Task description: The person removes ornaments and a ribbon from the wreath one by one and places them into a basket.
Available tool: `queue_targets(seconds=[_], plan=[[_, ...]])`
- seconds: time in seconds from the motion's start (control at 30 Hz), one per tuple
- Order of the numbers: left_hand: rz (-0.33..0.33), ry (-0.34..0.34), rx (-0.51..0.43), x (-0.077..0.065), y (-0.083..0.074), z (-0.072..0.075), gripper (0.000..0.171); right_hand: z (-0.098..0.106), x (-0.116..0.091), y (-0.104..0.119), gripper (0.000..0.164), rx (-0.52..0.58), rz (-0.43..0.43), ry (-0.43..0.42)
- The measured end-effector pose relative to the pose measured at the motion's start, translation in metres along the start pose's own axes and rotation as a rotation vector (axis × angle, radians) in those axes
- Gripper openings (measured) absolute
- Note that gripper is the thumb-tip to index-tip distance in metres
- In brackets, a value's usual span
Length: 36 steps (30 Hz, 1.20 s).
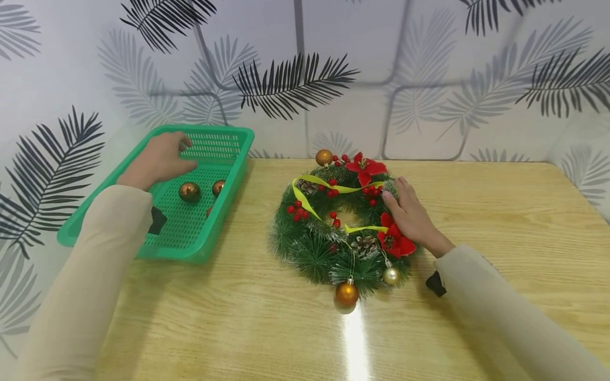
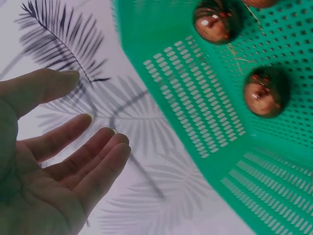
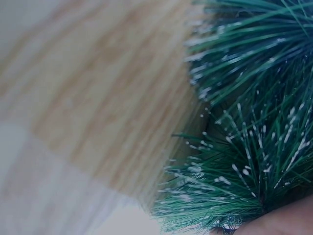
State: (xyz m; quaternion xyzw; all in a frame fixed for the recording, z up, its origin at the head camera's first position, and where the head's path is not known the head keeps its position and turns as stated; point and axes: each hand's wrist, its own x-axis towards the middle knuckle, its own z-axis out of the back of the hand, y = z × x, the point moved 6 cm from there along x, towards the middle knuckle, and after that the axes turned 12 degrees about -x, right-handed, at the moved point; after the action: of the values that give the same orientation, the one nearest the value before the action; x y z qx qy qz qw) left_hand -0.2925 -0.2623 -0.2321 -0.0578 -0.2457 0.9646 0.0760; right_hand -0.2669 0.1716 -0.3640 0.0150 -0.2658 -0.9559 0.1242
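Note:
A green plastic basket (image 1: pixel 241 159) stands at the left, and my left hand (image 1: pixel 159 159) hovers over its far left part. In the left wrist view the fingers are loosely bent and apart, with nothing between them. Two shiny copper bauble ornaments, one at the middle (image 1: pixel 189 192) and one by the right wall (image 1: pixel 218 187), lie inside the basket. At the centre a green Christmas wreath (image 1: pixel 312 256) lies flat on the table. My right hand (image 1: pixel 414 216) rests on its right side, thumb on top near a red poinsettia (image 1: pixel 395 242), fingers extended along the branches.
A yellow ribbon (image 1: pixel 305 198) winds over the wreath among red berries and pinecones (image 1: pixel 364 246). An orange bauble (image 1: pixel 347 293) and a gold one (image 1: pixel 391 275) hang at its front; another bauble (image 1: pixel 324 157) sits at the back. The wooden table (image 1: pixel 267 333) meets a leaf-patterned backdrop (image 1: pixel 343 121).

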Motion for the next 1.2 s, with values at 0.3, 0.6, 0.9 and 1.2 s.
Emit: queue_targets(seconds=[0.3,0.6,0.9,1.2], plan=[[-0.079,-0.018,0.022,-0.003,-0.036,-0.003,0.053,0.001,-0.001,0.000,0.075,-0.002,0.000,-0.002],[-0.159,-0.044,0.016,-0.010,-0.068,-0.008,0.048,0.001,-0.001,0.001,0.074,0.000,0.003,-0.001],[-0.201,-0.080,-0.022,-0.016,-0.091,-0.019,0.042,0.000,-0.001,0.000,0.075,0.007,0.004,0.002],[-0.231,-0.061,-0.049,-0.021,-0.111,-0.033,0.042,0.000,0.000,0.001,0.075,0.009,0.005,0.004]])
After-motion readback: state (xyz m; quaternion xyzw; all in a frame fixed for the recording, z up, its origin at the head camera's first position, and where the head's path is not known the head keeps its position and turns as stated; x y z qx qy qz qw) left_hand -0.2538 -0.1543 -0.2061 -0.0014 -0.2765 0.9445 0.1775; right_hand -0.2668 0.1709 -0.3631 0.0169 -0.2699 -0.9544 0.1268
